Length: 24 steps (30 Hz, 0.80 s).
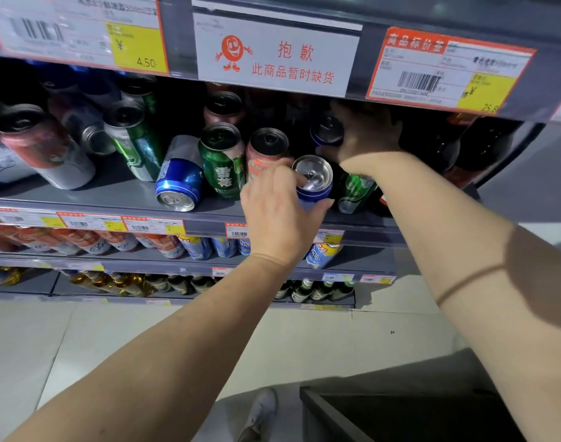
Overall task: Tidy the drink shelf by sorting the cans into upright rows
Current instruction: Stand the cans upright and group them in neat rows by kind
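My left hand (279,208) grips a blue can (314,180) with a silver top, standing upright near the front of the grey drink shelf (113,199). My right hand (365,138) reaches deeper in and is closed around a dark blue can (327,129) at the back. Left of them stand a green can (223,157) and a red can (264,151), both upright. A blue can (178,180) lies tipped with its top toward me. Another green can (355,189) leans under my right wrist.
Several cans lie on their sides at the shelf's left, among them a red-and-silver one (46,145) and a green one (135,138). A price-label rail (272,55) overhangs the shelf. Lower shelves hold cans and bottles (304,290). A dark fixture (400,416) stands by my foot.
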Tool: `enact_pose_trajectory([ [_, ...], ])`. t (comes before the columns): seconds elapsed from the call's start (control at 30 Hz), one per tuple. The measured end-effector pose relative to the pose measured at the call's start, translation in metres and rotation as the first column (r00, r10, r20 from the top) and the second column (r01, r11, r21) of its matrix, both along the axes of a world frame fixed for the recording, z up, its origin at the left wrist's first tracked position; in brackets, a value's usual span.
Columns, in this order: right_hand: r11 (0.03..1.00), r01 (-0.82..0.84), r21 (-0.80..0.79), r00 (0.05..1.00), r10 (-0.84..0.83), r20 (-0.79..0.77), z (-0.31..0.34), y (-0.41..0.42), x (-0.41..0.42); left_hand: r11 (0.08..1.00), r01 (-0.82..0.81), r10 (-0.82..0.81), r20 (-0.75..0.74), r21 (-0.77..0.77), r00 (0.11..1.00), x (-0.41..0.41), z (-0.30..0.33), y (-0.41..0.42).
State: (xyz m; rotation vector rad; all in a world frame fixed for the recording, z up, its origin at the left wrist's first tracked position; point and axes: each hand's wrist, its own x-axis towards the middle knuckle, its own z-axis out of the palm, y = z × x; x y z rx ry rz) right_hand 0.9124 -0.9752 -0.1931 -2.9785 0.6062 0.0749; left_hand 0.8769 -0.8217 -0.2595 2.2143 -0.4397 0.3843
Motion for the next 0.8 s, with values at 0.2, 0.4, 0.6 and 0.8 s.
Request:
enact_pose_trajectory([
  [0.2, 0.996, -0.060, -0.066, 0.998, 0.060, -0.001, -0.003, 0.004, 0.001, 0.993, 0.103, -0.097, -0.099, 0.057, 0.990, 0.005, 0.012, 0.005],
  [0.4, 0.992, 0.049, 0.115, 0.999, -0.050, 0.003, 0.016, 0.021, -0.030, 0.982, 0.168, -0.186, -0.270, -0.088, 0.945, 0.005, 0.026, 0.026],
  [0.6, 0.990, 0.029, 0.139, 0.987, -0.050, 0.153, 0.057, 0.062, -0.070, 0.910, 0.105, -0.283, -0.417, -0.400, 0.863, -0.005, 0.044, 0.097],
  [0.8, 0.907, -0.107, 0.408, 0.971, 0.008, 0.238, 0.064, 0.129, -0.103, 0.938, -0.024, -0.152, -0.474, -0.345, 0.867, 0.015, 0.052, 0.214],
])
